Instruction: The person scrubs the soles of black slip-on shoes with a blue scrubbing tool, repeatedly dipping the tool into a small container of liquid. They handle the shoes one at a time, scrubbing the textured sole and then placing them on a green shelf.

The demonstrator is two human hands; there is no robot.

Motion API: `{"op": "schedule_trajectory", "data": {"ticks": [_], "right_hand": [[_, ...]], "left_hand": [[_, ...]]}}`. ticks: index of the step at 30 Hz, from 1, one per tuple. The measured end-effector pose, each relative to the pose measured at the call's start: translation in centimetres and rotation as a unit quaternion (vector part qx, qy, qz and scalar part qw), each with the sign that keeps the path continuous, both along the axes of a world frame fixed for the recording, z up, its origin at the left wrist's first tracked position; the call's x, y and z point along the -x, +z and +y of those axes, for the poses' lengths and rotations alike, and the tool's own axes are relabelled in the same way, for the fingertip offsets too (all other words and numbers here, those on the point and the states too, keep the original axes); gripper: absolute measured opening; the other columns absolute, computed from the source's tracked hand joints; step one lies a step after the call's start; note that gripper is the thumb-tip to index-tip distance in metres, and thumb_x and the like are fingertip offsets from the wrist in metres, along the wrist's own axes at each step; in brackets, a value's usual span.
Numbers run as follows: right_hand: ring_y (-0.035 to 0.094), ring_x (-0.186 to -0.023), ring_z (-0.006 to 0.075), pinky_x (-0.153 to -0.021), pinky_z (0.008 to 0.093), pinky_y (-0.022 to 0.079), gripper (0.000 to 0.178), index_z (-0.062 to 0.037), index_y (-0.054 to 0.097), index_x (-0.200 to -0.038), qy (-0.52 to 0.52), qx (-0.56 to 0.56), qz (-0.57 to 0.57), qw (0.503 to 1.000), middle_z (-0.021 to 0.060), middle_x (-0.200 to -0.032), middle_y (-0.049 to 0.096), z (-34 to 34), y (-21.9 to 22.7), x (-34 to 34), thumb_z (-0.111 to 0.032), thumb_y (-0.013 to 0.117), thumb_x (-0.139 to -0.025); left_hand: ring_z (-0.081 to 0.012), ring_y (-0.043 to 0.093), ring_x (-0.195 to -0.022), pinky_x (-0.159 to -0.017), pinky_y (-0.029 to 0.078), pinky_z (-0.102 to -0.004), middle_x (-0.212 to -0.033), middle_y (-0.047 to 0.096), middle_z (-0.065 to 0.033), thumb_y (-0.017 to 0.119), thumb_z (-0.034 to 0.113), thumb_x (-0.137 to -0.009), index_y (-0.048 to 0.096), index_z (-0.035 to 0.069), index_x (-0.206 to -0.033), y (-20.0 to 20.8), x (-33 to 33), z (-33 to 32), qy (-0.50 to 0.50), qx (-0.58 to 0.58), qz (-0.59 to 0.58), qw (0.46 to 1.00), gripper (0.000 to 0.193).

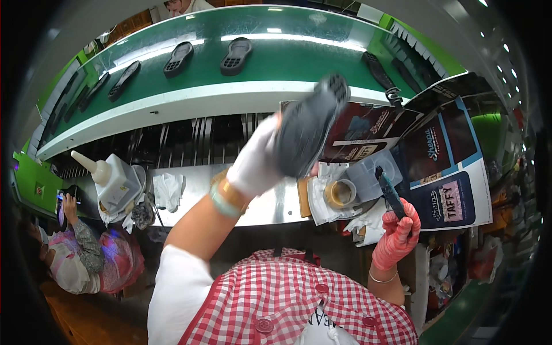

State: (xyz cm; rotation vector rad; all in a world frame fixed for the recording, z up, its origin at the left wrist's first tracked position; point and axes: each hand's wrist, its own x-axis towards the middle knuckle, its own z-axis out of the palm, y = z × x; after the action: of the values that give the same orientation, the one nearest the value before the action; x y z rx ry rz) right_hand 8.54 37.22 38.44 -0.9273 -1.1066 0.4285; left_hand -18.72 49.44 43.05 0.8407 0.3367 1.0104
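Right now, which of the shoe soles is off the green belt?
The dark sole in the white-gloved left hand; the others in view lie on the belt.

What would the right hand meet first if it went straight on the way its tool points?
Probably the clear plastic container, which the dark tool overlaps in view; the height of the right hand above it is unclear.
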Motion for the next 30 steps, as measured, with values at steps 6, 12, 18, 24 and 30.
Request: {"op": "schedule_trajectory", "data": {"ticks": [6, 12, 18, 24, 30], "right_hand": [[0.057, -0.061, 0.0099, -0.051, 0.0203, 0.042, 0.025, -0.0048, 0.060, -0.110, -0.021, 0.032, 0.050, 0.998, 0.0116, -0.098, 0.064, -1.0, -1.5, -0.2, -0.023, 0.058, -0.092], [0.058, -0.060, 0.0105, -0.052, 0.0204, 0.043, 0.024, -0.0005, 0.061, -0.108, -0.034, 0.173, 0.104, 0.979, 0.0056, -0.071, 0.064, -3.0, -2.4, -2.0, -0.017, 0.058, -0.092], [0.058, -0.060, 0.0072, -0.052, 0.0181, 0.042, 0.021, -0.0004, 0.062, -0.107, -0.025, 0.208, 0.115, 0.971, 0.0042, -0.080, 0.065, -2.4, -2.8, -2.3, -0.013, 0.057, -0.092], [0.054, -0.059, 0.0032, -0.051, 0.0167, 0.039, 0.021, -0.0014, 0.064, -0.104, -0.011, 0.295, 0.158, 0.942, -0.0003, -0.082, 0.064, -0.1, -5.7, -3.7, -0.017, 0.061, -0.090], [0.055, -0.060, 0.0066, -0.057, 0.0196, 0.044, 0.027, -0.0004, 0.065, -0.102, -0.022, 0.357, 0.079, 0.931, 0.0008, -0.078, 0.063, 4.0, -10.4, -3.5, -0.023, 0.064, -0.087]], "left_hand": [[-0.0348, 0.061, -0.088, -0.074, 0.053, -0.0410, -0.110, 0.058, -0.0189, 0.050, 0.048, -0.090, 0.053, 0.001, -0.118, 2.1, -7.1, 9.2, 0.024, 0.154, 0.097, 0.983, 0.054], [-0.0328, 0.056, -0.108, -0.092, 0.044, -0.0409, -0.115, 0.061, -0.0169, 0.059, 0.052, -0.076, 0.062, 0.006, -0.113, 2.7, 4.2, 21.0, 0.406, -0.272, 0.799, 0.350, 0.059], [-0.0280, 0.058, -0.109, -0.091, 0.044, -0.0353, -0.113, 0.061, -0.0144, 0.062, 0.043, -0.071, 0.057, 0.003, -0.118, -0.4, 14.5, 25.5, 0.357, -0.077, 0.799, 0.478, 0.062], [-0.0141, 0.053, -0.086, -0.071, 0.044, -0.0263, -0.101, 0.051, -0.0076, 0.067, 0.028, -0.078, 0.037, 0.003, -0.135, 1.3, 7.2, 8.4, 0.374, -0.160, 0.251, 0.878, 0.070], [-0.0155, 0.052, -0.095, -0.081, 0.046, -0.0270, -0.114, 0.050, -0.0080, 0.070, 0.037, -0.079, 0.028, 0.004, -0.141, -4.8, 3.7, -7.9, 0.270, -0.054, 0.143, 0.951, 0.081]]}}
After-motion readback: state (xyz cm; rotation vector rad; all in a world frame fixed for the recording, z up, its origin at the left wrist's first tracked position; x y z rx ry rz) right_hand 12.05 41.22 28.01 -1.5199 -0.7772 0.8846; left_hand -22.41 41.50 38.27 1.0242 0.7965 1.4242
